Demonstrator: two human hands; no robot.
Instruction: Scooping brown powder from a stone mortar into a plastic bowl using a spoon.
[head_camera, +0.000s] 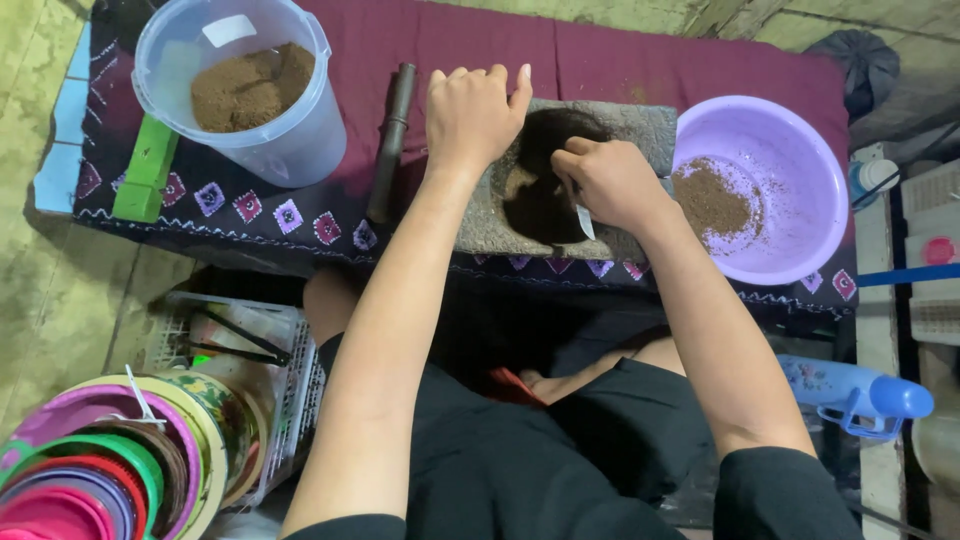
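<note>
Surface: maroon cloth (620, 62) with a patterned border covers the low stand we sit at, over a worn tiled floor.
Grinding stone: the flat grey stone slab (648, 125) lies mid-cloth, between the clear tub and the purple basin, and carries a dark brown paste (540, 205) in its hollow.
Right hand: our right hand (612, 183) is closed around a small pale scraper (585, 222), pinching it with the blade edge down at the near rim of the paste.
Left hand: our left hand (472, 112) rests on the slab's left edge, fingers curled together and pressed down, holding nothing we can make out.
Roller: a dark stone roller (391, 140) lies on the cloth just left of the slab, free of both hands.
Clear tub: the clear plastic tub (300, 140) at far left holds brown powder (250, 88).
Purple basin: the purple basin (800, 230) touches the slab's right side and holds a smaller heap of brown grounds (712, 200).
Risk, spill: we judge a hard scrape toward us could push paste over the near edge onto the cloth.
Risk, slab: if the bracing hand lifts, the slab may shift against the basin.
Risk, roller: an elbow nudge could roll it off the front.
</note>
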